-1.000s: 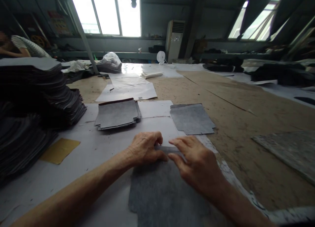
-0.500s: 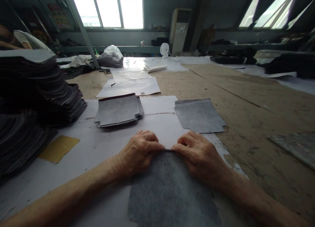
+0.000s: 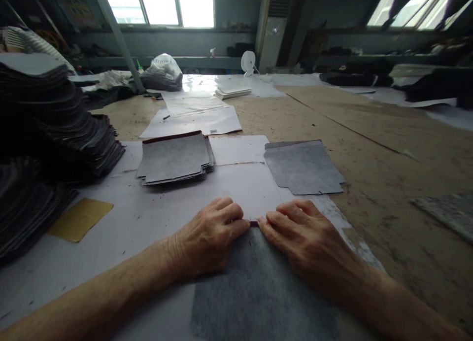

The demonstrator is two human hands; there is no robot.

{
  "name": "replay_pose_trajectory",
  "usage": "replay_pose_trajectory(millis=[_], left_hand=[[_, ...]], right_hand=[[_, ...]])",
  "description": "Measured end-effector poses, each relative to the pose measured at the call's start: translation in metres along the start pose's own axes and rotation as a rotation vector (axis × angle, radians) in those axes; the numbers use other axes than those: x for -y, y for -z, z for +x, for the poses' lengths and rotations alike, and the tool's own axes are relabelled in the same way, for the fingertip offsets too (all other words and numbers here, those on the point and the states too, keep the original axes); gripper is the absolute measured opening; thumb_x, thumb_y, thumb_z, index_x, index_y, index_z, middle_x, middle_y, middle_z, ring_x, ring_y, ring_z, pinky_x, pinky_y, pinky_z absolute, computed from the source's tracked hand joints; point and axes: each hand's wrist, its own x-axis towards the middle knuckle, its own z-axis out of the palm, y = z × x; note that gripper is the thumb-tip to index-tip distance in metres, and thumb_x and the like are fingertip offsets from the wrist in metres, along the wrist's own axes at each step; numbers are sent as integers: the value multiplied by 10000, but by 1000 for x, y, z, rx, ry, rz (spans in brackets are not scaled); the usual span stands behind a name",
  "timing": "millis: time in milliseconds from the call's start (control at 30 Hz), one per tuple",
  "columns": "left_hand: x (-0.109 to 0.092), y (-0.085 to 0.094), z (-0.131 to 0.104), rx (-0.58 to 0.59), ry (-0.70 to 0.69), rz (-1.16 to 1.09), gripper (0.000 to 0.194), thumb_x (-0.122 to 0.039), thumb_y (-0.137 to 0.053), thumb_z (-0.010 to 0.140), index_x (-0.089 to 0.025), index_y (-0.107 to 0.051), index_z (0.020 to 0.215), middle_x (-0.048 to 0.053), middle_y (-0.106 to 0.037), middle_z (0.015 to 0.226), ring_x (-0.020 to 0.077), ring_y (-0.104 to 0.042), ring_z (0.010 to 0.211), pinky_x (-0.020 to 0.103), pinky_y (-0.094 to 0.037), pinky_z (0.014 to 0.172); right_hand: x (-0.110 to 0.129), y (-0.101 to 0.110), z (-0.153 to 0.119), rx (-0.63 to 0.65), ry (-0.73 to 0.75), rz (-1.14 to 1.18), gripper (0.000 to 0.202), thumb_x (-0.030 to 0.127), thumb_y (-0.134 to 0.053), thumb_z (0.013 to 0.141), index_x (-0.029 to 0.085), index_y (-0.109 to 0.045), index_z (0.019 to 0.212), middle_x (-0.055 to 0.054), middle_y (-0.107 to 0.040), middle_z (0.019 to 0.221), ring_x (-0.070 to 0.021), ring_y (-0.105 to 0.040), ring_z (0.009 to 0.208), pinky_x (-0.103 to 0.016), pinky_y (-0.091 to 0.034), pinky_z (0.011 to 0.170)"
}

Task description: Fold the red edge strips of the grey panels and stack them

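Note:
A grey sheet of fabric-like material (image 3: 266, 291) lies in front of me, its far edge showing a narrow dark red strip between my hands. My left hand (image 3: 218, 232) is closed, thumb and fingers pinching that edge just left of its middle. Close by on the right, my right hand (image 3: 303, 232) has its fingers bent together and its fingertips on the same edge. The hands hide the sheet's far corners. Beyond them, a small stack of similar grey pieces (image 3: 173, 158) with a dark red top edge sits on the left, and a notched grey piece (image 3: 303, 166) on the right.
Tall piles of dark sheets (image 3: 55, 119) stand at the left, near a yellowish card (image 3: 81, 219). White paper (image 3: 148, 262) covers the tabletop under my work. Farther back are a plastic bag (image 3: 162, 74), a white tape roll (image 3: 248, 61) and a slanted post (image 3: 118, 40). A person's striped sleeve shows far left.
My right hand has flattened somewhat over the sheet's edge, and the dark red strip there now shows more. My left hand keeps its pinch. The view has tilted slightly downward.

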Motion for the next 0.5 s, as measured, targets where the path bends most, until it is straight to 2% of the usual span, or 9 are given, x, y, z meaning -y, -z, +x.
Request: replay_pose_trajectory(millis=[167,333,433,500], left_hand=[[-2,-1,2,13,-33,53,196,-47,-435,695,-105,-587,804,69,-515,748,169,-399,683,320,-408,631],[-2,-3,3,3,-37,92,141,-56,-426,705,-114,-554,714,69,-517,738,169,-398,671,330,-393,615],[-2,-1,0,-5,-24,85,151,-57,-417,732,-111,-558,746,69,-520,741,167,-403,668,332,-405,619],[-1,1,-3,-9,-12,68,178,-59,-415,763,-104,-564,849,65,-527,755,167,-417,683,334,-424,641]], right_hand=[[8,3,9,6,15,-105,233,79,-404,846,87,-636,862,-102,-599,880,-230,-490,880,-417,-374,821],[20,-2,20,-67,-111,33,285,53,-341,842,87,-625,841,-93,-597,800,-201,-490,772,-359,-406,711],[24,-7,19,-71,-172,72,307,57,-322,836,76,-625,879,-94,-582,763,-199,-471,726,-351,-405,666],[24,-9,16,-65,-200,70,317,59,-320,834,71,-629,902,-95,-576,754,-196,-464,709,-350,-401,652]])
